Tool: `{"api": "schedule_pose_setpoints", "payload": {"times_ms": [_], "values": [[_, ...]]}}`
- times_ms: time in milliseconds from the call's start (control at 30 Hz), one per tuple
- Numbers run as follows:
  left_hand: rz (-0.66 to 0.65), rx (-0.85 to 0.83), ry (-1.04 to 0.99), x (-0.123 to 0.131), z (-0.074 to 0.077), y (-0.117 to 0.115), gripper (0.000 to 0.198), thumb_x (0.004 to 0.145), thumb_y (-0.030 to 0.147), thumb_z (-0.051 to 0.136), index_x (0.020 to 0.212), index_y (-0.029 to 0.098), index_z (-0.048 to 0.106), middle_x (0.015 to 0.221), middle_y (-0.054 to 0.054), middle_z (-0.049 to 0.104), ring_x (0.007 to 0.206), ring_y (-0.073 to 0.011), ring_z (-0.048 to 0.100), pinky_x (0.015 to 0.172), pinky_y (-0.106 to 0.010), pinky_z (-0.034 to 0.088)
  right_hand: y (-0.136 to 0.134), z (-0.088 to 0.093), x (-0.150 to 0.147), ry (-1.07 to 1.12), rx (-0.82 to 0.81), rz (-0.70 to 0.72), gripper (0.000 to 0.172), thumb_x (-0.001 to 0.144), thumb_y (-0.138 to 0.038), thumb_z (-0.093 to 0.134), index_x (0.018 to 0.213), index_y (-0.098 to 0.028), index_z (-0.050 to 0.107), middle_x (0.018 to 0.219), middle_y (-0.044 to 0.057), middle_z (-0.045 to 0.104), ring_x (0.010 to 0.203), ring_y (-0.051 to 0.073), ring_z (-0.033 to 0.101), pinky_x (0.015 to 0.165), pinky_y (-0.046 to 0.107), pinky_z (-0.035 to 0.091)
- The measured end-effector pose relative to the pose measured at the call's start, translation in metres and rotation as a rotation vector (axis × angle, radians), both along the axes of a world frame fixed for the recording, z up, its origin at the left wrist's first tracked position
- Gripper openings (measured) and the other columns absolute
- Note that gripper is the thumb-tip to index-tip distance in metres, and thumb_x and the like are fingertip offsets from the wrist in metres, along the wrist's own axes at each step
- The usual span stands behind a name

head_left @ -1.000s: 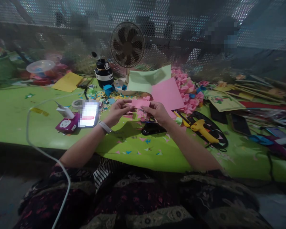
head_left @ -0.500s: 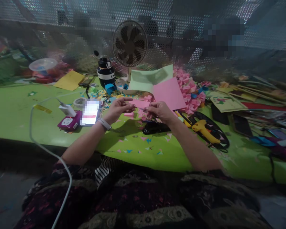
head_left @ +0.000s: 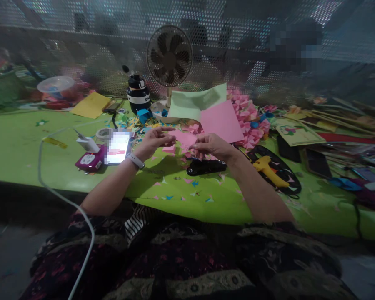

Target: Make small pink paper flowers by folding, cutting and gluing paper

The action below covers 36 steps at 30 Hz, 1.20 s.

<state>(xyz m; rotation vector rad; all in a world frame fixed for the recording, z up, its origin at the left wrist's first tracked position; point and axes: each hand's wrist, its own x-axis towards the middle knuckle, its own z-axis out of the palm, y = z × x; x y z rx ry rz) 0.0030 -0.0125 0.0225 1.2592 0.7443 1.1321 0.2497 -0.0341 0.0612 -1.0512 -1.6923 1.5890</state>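
So both hands are up over the middle of the green tabletop (head_left: 25,150), a bit in from its near edge, and there's a small pink paper piece (head_left: 183,137) stretched between them. The left hand (head_left: 154,142) has thumb and fingertips pinched on the paper's left end, other fingers loosely spread. The right hand (head_left: 211,146) is curled tighter and nips the right end. Can't tell if it's got anything else tucked in there, too blurry.

The paper sits right between the two hands, touching both, so neither is really nearer. Its long axis runs left to right, roughly along the tabletop's near edge, face tilted up toward the camera. It's held clear of the surface, not lying on it.

Just under the right hand lies a black object (head_left: 204,166), and a lit phone (head_left: 117,146) sits beside the left wrist. A bigger pink sheet (head_left: 221,121) and a pale green sheet (head_left: 196,103) lie farther back, in front of a small fan (head_left: 169,56). A yellow glue gun (head_left: 268,168) lies off to the right, and paper scraps are everywhere.
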Motion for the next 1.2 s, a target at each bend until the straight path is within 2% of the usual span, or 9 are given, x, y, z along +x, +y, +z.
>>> {"api": "schedule_pose_setpoints", "payload": {"times_ms": [167,267,333,533,700,800,933,1033,1200], "values": [[0.104,-0.036,-0.090,0.002,0.000,0.000,0.039,0.073,0.021,0.083,0.107,0.013,0.065,0.079,-0.004,0.075,0.074,-0.0132,0.073,0.079,-0.028,0.059,-0.003,-0.001,-0.009,0.073,-0.032,-0.099,0.022,0.068,-0.025,0.084,0.066,-0.013,0.066,0.057,0.002,0.069,0.041,0.007,0.057,0.041,0.017,0.046],[0.151,-0.087,-0.180,0.011,-0.001,-0.005,0.030,0.080,0.034,0.079,0.098,0.015,0.065,0.085,-0.006,0.076,0.081,-0.0143,0.074,0.081,-0.027,0.059,-0.005,-0.004,-0.017,0.123,-0.015,-0.177,0.023,0.068,-0.025,0.084,0.066,-0.012,0.065,0.059,0.002,0.070,0.039,0.006,0.056,0.040,0.017,0.045],[0.105,-0.133,-0.177,0.018,-0.002,-0.010,0.034,0.082,0.046,0.075,0.090,0.014,0.065,0.087,-0.008,0.076,0.084,-0.0165,0.075,0.081,-0.028,0.060,-0.008,-0.007,-0.022,0.130,0.002,-0.205,0.025,0.069,-0.026,0.084,0.067,-0.012,0.064,0.061,0.003,0.070,0.039,0.006,0.056,0.040,0.017,0.044],[0.075,-0.134,-0.133,0.031,-0.007,-0.018,0.030,0.077,0.040,0.081,0.080,0.015,0.066,0.075,0.001,0.070,0.068,-0.0089,0.068,0.078,-0.026,0.059,-0.016,-0.013,-0.033,0.046,0.036,-0.143,0.019,0.080,-0.024,0.076,0.071,-0.013,0.063,0.066,0.005,0.072,0.045,0.008,0.060,0.046,0.019,0.048],[0.099,-0.155,-0.152,0.026,-0.005,-0.015,0.028,0.077,0.039,0.081,0.077,0.015,0.066,0.069,0.002,0.067,0.065,-0.0087,0.067,0.073,-0.024,0.059,-0.013,-0.012,-0.027,-0.002,0.060,-0.095,0.014,0.081,-0.025,0.072,0.078,-0.015,0.064,0.067,0.003,0.069,0.048,0.009,0.059,0.048,0.021,0.049],[0.096,-0.192,-0.189,0.018,0.000,-0.012,0.028,0.076,0.036,0.082,0.073,0.015,0.064,0.065,0.002,0.066,0.062,-0.0083,0.065,0.072,-0.024,0.059,-0.009,-0.010,-0.020,0.013,0.192,-0.148,0.017,0.079,-0.023,0.071,0.094,-0.016,0.066,0.075,0.002,0.069,0.059,0.010,0.062,0.058,0.024,0.054],[-0.059,-0.270,-0.089,0.012,0.001,-0.010,0.026,0.076,0.034,0.082,0.072,0.013,0.065,0.063,-0.002,0.067,0.058,-0.0103,0.064,0.069,-0.027,0.059,-0.005,-0.010,-0.015,-0.038,0.540,-0.159,0.040,0.078,-0.020,0.071,0.118,-0.024,0.067,0.116,0.006,0.068,0.100,0.018,0.065,0.089,0.037,0.056],[-0.146,-0.284,-0.018,0.013,-0.002,-0.011,0.027,0.076,0.034,0.082,0.071,0.014,0.065,0.063,-0.002,0.066,0.058,-0.0118,0.065,0.070,-0.030,0.060,-0.003,-0.013,-0.014,-0.128,0.767,-0.094,0.027,0.081,-0.018,0.068,0.104,-0.029,0.076,0.134,0.004,0.060,0.129,0.022,0.051,0.111,0.047,0.042],[-0.175,-0.215,0.023,0.016,-0.004,-0.013,0.032,0.075,0.035,0.082,0.065,0.014,0.061,0.063,0.000,0.064,0.061,-0.0105,0.065,0.069,-0.028,0.059,-0.001,-0.019,-0.012,-0.174,0.889,-0.049,0.021,0.085,-0.020,0.070,0.097,-0.034,0.080,0.141,0.002,0.056,0.132,0.022,0.047,0.112,0.048,0.041]]}}
